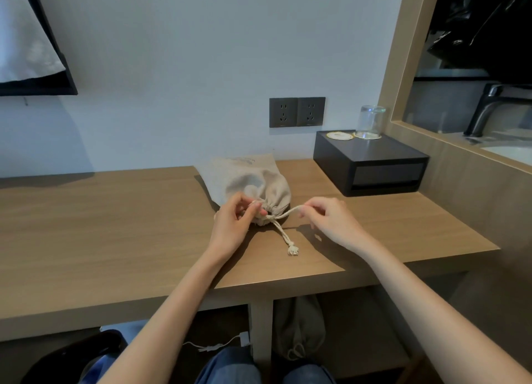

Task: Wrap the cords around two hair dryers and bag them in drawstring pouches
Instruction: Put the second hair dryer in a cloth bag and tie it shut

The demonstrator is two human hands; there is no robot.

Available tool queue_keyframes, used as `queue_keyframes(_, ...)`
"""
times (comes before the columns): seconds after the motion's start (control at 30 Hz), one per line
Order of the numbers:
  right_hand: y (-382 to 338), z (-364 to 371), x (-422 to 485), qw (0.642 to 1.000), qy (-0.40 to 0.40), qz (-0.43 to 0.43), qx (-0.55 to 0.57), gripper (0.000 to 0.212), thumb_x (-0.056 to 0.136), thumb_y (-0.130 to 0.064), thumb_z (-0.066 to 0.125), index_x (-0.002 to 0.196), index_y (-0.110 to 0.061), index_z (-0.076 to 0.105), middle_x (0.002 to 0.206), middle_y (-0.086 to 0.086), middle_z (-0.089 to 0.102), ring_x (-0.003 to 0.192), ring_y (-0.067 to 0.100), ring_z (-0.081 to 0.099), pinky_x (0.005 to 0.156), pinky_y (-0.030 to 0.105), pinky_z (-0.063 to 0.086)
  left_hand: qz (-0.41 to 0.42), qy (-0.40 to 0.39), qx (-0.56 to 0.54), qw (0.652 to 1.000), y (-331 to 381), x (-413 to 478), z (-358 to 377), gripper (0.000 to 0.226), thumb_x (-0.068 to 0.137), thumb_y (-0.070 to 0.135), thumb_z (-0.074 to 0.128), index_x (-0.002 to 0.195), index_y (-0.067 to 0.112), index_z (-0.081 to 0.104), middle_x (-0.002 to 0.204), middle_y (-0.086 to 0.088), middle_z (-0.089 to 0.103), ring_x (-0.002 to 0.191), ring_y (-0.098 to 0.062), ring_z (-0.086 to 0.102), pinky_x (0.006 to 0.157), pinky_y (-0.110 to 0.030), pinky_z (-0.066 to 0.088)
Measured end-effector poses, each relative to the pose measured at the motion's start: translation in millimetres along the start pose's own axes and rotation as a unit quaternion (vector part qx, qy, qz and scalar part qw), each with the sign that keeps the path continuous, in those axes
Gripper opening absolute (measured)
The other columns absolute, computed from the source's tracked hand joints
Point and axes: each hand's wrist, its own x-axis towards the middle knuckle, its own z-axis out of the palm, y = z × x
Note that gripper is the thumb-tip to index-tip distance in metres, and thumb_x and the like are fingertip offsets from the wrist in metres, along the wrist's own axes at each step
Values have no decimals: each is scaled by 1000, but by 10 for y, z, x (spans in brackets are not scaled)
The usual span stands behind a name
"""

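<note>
**Position.** The beige woven-fabric drawstring pouch [253, 182] lies bulging on the light brown wooden desk [115, 225], with its mouth gathered toward the person. Its contents are not visible.

**Hands.**
- The left hand [233, 228] pinches the puckered neck, fingers curled onto cloth and cord.
- The right hand [331, 219] pinches the off-white twisted cotton cord [288, 212], which is drawn taut to the right.
- The knotted, frayed cord end [293, 250] lies slack on the desk.

**Also present.** A second grey-beige fabric pouch [296, 323] sits on the shelf beneath.

**Assessment.**
- The cloth is soft and limp and offers no rigid hold.
- The load inside is probably firm and moderately heavy.
- The best purchase is the gathered neck or the cords, and the rough cord is unlikely to slip.
</note>
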Motion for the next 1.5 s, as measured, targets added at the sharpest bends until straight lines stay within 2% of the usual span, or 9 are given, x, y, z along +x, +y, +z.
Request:
queue_keyframes(0.17,-360,-170,88,994,17,-45,98,28,97,-31,50,76,-19,65,65,-3,56,66,18,53,68,36,44,51,3,-18,999,59,-33,9,9,87,14,67,93,9,69,87,7,72,77,-1,66,66,-12,48)
queue_keyframes(0.37,-691,-190,306,991,-8,-99,87,29,96,-36,51,72,-25,64,63,7,55,61,14,48,63,39,46,115,-42,68,990,39,33,65,33,83,27,69,111,41,59,85,8,64,78,-4,48,70,-20,40)
queue_keyframes(0.5,-814,-160,376,987,-38,-109,111,27,97,-33,50,79,-23,67,57,-10,50,54,-1,47,59,18,40,90,-30,15,995,118,136,80,14,88,23,64,96,35,67,85,11,64,72,-3,49,65,-16,38)
queue_keyframes(0.63,-763,-142,386,979,-63,-79,179,26,100,-32,41,95,-31,67,76,0,63,69,7,55,64,19,46,38,-32,-38,998,169,203,1,8,90,19,63,84,19,68,72,9,65,58,-5,50,53,-15,41)
queue_keyframes(0.8,-615,-34,353,972,-15,-5,234,28,102,-16,36,106,-19,64,92,-4,63,68,3,54,65,20,48,-55,-3,-121,991,160,238,-50,12,92,17,59,83,21,66,79,2,68,78,-16,63,71,-37,50)
queue_keyframes(1.03,-459,274,282,998,-47,-44,1,18,89,-29,65,102,-19,74,93,-12,64,76,-3,52,60,9,36,-111,48,-187,975,82,232,-170,21,94,18,54,85,31,68,83,3,69,78,-15,61,69,-43,45)
queue_keyframes(1.2,-438,280,335,998,-16,-19,59,13,86,-28,68,87,-17,74,78,-7,70,70,-1,58,62,13,43,-154,123,-240,951,77,224,-235,8,96,17,53,95,20,60,81,-1,68,59,-7,56,44,-23,44)
queue_keyframes(1.3,-417,239,305,992,-60,1,113,11,90,-23,63,97,-19,70,84,3,71,76,5,63,65,19,44,-136,129,-176,966,22,195,-330,10,97,17,51,102,10,57,78,4,68,59,-5,49,49,-16,44)
queue_keyframes(1.5,-428,396,220,983,5,-91,-159,41,82,-52,65,121,-40,60,98,-10,68,90,11,61,68,28,49,-83,85,-64,991,-38,95,-357,11,95,11,55,86,17,57,75,3,68,67,6,64,59,-7,46)
